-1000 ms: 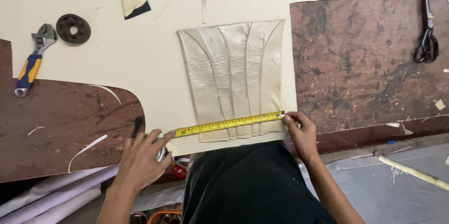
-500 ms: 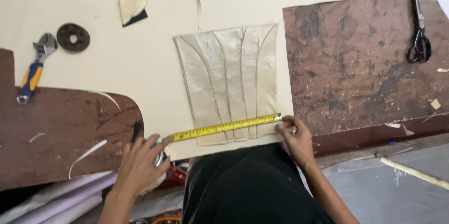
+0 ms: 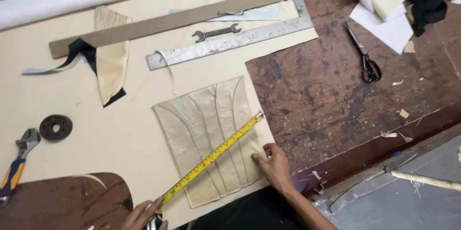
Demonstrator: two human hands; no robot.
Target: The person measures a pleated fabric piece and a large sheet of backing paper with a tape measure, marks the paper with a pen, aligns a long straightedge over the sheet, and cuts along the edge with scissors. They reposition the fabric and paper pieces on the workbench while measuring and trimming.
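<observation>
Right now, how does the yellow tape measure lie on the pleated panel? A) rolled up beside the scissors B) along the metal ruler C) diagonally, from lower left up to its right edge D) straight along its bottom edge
C: the yellow tape measure runs slantwise across the pleated panel, from the left hand at the lower left up to its hook end near the panel's right edge; the right hand presses the panel's lower right.

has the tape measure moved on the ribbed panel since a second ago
Yes. The tape measure lay along the bottom edge of the ribbed panel; now it runs diagonally from bottom left to the panel's right edge.
</observation>
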